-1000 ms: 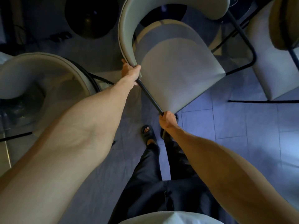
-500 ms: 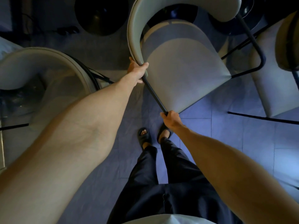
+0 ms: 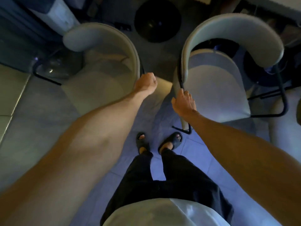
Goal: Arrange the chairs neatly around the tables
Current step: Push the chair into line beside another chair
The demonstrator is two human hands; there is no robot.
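Grey upholstery on black tube frames covers both chairs. The right chair point(image 3: 216, 88) stands at 1 o'clock. Its curved backrest arcs over the far side, and the seat's long axis runs from 11 to 5 o'clock, with the open front facing 5 o'clock. The right hand point(image 3: 184, 103) grips the near end of that backrest and its black tube, fingers wrapped round it.

The left chair point(image 3: 101, 85) sits at 10 o'clock with its open side turned toward 7 o'clock. The left hand point(image 3: 145, 84) is curled against the near end of its backrest; I cannot tell whether it holds the frame.

A round black table base point(image 3: 157, 22) lies at 12 o'clock between the two backrests. At 6 o'clock, dark sandals point(image 3: 172, 141) stand on the tiled floor point(image 3: 195, 152).
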